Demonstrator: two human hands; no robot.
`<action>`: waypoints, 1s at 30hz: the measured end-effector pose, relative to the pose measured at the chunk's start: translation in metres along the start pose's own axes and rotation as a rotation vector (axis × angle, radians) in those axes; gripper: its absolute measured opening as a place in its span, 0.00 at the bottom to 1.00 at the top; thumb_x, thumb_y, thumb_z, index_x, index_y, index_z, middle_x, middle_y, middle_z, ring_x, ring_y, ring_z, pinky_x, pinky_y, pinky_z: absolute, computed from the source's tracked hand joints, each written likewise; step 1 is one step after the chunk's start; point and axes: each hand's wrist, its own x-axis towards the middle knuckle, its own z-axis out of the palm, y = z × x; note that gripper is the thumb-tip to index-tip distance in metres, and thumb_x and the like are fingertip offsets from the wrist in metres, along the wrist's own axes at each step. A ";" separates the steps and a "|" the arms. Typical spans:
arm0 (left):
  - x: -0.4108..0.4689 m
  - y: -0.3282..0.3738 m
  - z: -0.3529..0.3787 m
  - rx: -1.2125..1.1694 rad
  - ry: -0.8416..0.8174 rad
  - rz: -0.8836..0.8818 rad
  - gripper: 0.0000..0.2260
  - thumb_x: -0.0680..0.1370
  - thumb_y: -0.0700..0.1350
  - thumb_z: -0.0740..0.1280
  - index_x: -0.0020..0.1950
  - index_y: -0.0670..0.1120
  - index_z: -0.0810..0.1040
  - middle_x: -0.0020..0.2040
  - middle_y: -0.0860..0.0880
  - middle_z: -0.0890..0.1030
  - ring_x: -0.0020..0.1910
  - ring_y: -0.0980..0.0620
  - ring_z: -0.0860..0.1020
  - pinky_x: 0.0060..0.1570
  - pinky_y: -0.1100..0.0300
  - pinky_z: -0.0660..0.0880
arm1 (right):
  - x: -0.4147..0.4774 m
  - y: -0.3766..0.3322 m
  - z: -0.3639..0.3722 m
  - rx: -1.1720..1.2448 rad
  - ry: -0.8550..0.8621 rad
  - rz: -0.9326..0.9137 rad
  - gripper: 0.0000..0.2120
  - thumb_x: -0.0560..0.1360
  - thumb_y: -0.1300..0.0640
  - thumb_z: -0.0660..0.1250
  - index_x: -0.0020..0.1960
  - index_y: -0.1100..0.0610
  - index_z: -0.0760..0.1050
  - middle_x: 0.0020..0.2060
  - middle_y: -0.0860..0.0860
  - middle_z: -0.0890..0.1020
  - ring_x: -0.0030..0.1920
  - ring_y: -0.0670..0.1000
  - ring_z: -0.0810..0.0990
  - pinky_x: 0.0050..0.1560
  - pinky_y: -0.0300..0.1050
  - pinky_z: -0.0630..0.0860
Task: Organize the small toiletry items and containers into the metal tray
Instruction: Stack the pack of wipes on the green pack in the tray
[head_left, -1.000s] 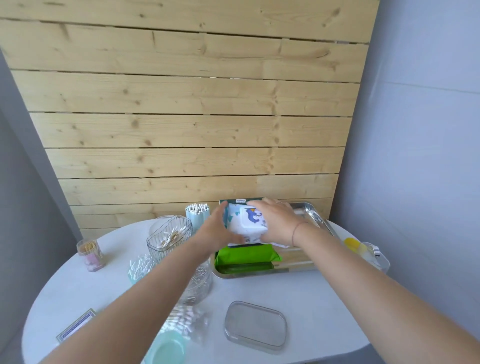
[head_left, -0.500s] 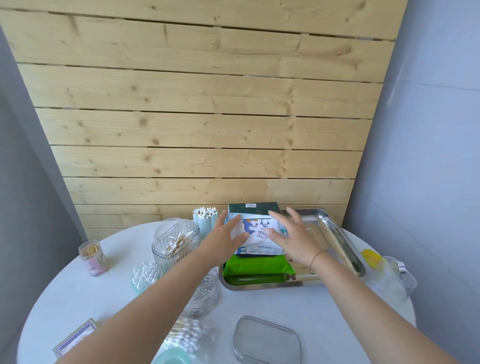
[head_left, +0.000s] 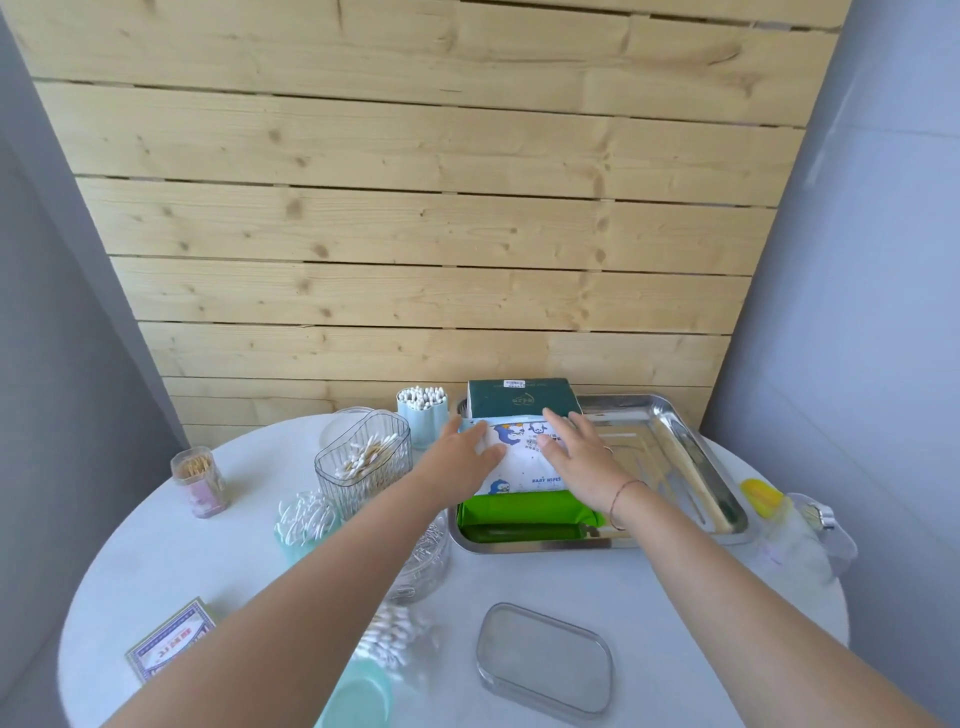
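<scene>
The metal tray (head_left: 670, 431) sits at the back right of the round white table. In its left half lie a green pack (head_left: 524, 512) at the front, a white baby wipes pack (head_left: 519, 460) in the middle and a dark green box (head_left: 522, 397) standing at the back. My left hand (head_left: 462, 452) rests flat on the left side of the wipes pack, fingers spread. On the pack's right side lies my right hand (head_left: 576, 452), also flat with fingers apart. Neither hand grips it.
Left of the tray stand a clear ribbed container of cotton swabs (head_left: 363, 457), a blue swab cup (head_left: 422, 408), a toothpick jar (head_left: 200, 480) and a teal swab tub (head_left: 306, 519). A clear lid (head_left: 545, 662) lies in front. A clear bag (head_left: 795, 535) sits right of the tray.
The wipes pack went from held above the tray to lying flat in it. Both hands let go their grip and now rest open on top of it.
</scene>
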 end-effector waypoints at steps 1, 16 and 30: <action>0.002 0.002 0.000 0.005 0.007 0.006 0.24 0.82 0.38 0.53 0.78 0.46 0.54 0.79 0.40 0.47 0.77 0.34 0.43 0.72 0.47 0.60 | 0.001 0.002 -0.001 -0.012 0.004 0.004 0.25 0.79 0.41 0.49 0.76 0.42 0.51 0.78 0.50 0.46 0.75 0.57 0.56 0.73 0.55 0.56; -0.086 -0.054 -0.044 -0.503 0.371 -0.020 0.13 0.79 0.45 0.64 0.63 0.48 0.78 0.59 0.51 0.80 0.53 0.53 0.78 0.55 0.61 0.71 | -0.102 -0.011 -0.005 -0.004 0.347 -0.310 0.21 0.73 0.51 0.68 0.64 0.55 0.71 0.63 0.49 0.72 0.65 0.51 0.70 0.61 0.38 0.63; -0.192 -0.090 0.092 -0.605 0.452 0.014 0.33 0.58 0.71 0.68 0.60 0.60 0.68 0.59 0.59 0.73 0.59 0.64 0.71 0.58 0.71 0.65 | -0.174 0.016 0.060 -0.382 -0.161 -0.134 0.48 0.60 0.31 0.62 0.75 0.45 0.50 0.73 0.45 0.58 0.74 0.50 0.56 0.70 0.45 0.54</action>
